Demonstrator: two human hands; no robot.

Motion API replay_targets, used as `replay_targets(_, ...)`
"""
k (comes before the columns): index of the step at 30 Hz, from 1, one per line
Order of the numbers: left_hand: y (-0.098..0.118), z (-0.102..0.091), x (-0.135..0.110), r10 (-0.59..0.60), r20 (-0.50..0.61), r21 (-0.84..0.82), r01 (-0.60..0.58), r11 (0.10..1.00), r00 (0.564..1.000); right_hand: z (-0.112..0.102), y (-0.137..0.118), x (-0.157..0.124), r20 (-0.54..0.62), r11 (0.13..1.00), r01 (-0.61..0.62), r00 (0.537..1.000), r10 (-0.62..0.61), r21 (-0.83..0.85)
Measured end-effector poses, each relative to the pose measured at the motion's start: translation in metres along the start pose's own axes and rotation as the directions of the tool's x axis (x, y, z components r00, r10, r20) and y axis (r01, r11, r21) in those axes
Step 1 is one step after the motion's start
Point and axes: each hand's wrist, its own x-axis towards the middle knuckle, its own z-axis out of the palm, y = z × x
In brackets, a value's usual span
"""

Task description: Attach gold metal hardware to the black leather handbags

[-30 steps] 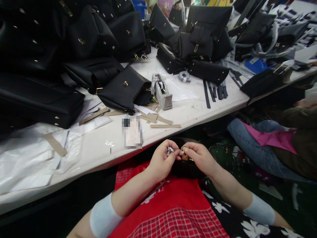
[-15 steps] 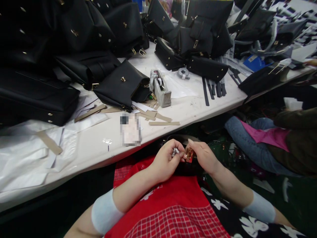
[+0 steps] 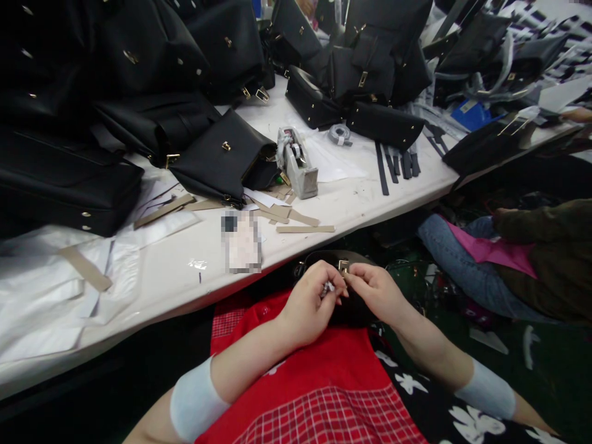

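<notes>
Beyond both hands [image 3: 311,303] [image 3: 382,295], bags [image 3: 217,163] crowd the white table [image 3: 351,200] — floor [image 3: 555,364] perhaps green

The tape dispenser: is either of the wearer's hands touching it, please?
No, the tape dispenser stands on the table, apart from the left hand and right hand, which are close together near the gold clasp.

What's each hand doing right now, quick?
Left hand: closed around small silvery-white bits.
Right hand: at the gold rectangular metal clasp; whether gripping it can't be told.
</notes>
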Motion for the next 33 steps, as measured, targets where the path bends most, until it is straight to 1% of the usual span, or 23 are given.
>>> replay_targets(2,0.007,0.000,-0.006,0.036,0.118,0.000,-0.036,0.999,0.992,0.001,0.001,0.002,-0.068,1.000,-0.011,0.998,0.011,0.011)
replay_targets(3,0.009,0.000,-0.008,0.032,0.161,-0.018,-0.029,0.999,0.987,0.001,0.001,0.002,-0.097,1.000,-0.005,0.995,0.005,0.000)
replay_targets(4,0.010,-0.002,-0.009,0.013,0.179,-0.035,-0.007,0.999,0.984,0.000,0.000,0.002,-0.120,1.000,0.005,0.993,-0.008,-0.022)
replay_targets(5,0.011,-0.004,-0.008,-0.019,0.165,-0.049,0.028,0.998,0.986,-0.001,-0.001,0.001,-0.127,0.998,0.018,0.992,-0.025,-0.059)
replay_targets(7,0.010,-0.010,-0.001,-0.120,0.064,-0.075,0.125,0.989,0.991,-0.003,-0.005,-0.002,-0.101,0.986,0.041,0.993,-0.058,-0.162)
replay_targets(8,0.009,-0.013,0.005,-0.176,0.008,-0.098,0.176,0.979,0.984,-0.004,-0.008,-0.003,-0.086,0.975,0.050,0.994,-0.070,-0.215)
replay_targets(9,0.008,-0.016,0.012,-0.232,-0.023,-0.136,0.227,0.964,0.973,-0.004,-0.010,-0.004,-0.074,0.963,0.058,0.994,-0.080,-0.263)
replay_targets(10,0.006,-0.019,0.019,-0.282,-0.023,-0.199,0.272,0.942,0.959,-0.004,-0.013,-0.005,-0.065,0.951,0.064,0.994,-0.088,-0.302)
replay_targets(12,0.002,-0.024,0.033,-0.358,0.041,-0.392,0.345,0.853,0.933,-0.003,-0.016,-0.006,-0.047,0.934,0.077,0.994,-0.099,-0.348)
replay_targets(14,-0.003,-0.026,0.044,-0.408,0.111,-0.580,0.393,0.714,0.906,-0.001,-0.018,-0.006,-0.037,0.922,0.089,0.993,-0.111,-0.376)
replay_targets(16,-0.008,-0.028,0.050,-0.446,0.151,-0.681,0.420,0.600,0.882,0.000,-0.019,-0.005,-0.038,0.915,0.093,0.992,-0.118,-0.394)
replay_targets(17,-0.011,-0.029,0.052,-0.457,0.166,-0.693,0.433,0.576,0.874,0.001,-0.019,-0.005,-0.038,0.912,0.092,0.992,-0.117,-0.399)
replay_targets(18,-0.012,-0.030,0.053,-0.460,0.180,-0.682,0.448,0.578,0.869,0.001,-0.019,-0.004,-0.036,0.910,0.092,0.993,-0.116,-0.405)
replay_targets(19,-0.013,-0.030,0.054,-0.455,0.186,-0.653,0.456,0.605,0.871,0.001,-0.019,-0.004,-0.031,0.908,0.093,0.993,-0.116,-0.409)
replay_targets(21,-0.013,-0.030,0.054,-0.421,0.174,-0.525,0.445,0.725,0.890,0.001,-0.019,-0.004,-0.019,0.899,0.099,0.993,-0.119,-0.427)
replay_targets(23,-0.010,-0.029,0.054,-0.365,0.142,-0.302,0.392,0.869,0.920,0.002,-0.020,-0.004,-0.020,0.878,0.110,0.991,-0.135,-0.466)
replay_targets(25,-0.006,-0.027,0.054,-0.265,0.102,-0.041,0.270,0.962,0.959,0.003,-0.021,-0.004,-0.032,0.847,0.122,0.986,-0.162,-0.518)
replay_targets(27,-0.001,-0.025,0.051,-0.123,0.092,0.169,0.106,0.980,0.988,0.006,-0.023,-0.007,-0.046,0.815,0.139,0.979,-0.198,-0.563)
replay_targets(28,0.002,-0.024,0.048,-0.059,0.088,0.233,0.037,0.972,0.994,0.008,-0.025,-0.009,-0.052,0.804,0.153,0.974,-0.222,-0.575)
replay_targets(29,0.005,-0.023,0.045,-0.020,0.080,0.270,-0.003,0.963,0.997,0.009,-0.026,-0.012,-0.056,0.796,0.173,0.966,-0.251,-0.580)
replay_targets(30,0.007,-0.024,0.041,-0.015,0.054,0.279,0.000,0.960,0.998,0.011,-0.028,-0.015,-0.058,0.790,0.202,0.956,-0.287,-0.578)
replay_targets(32,0.010,-0.030,0.033,-0.091,-0.065,0.206,0.103,0.973,0.994,0.013,-0.031,-0.023,-0.030,0.780,0.285,0.932,-0.362,-0.557)
replay_targets(33,0.010,-0.035,0.030,-0.147,-0.151,0.129,0.167,0.977,0.978,0.013,-0.032,-0.027,0.014,0.770,0.342,0.917,-0.398,-0.539)
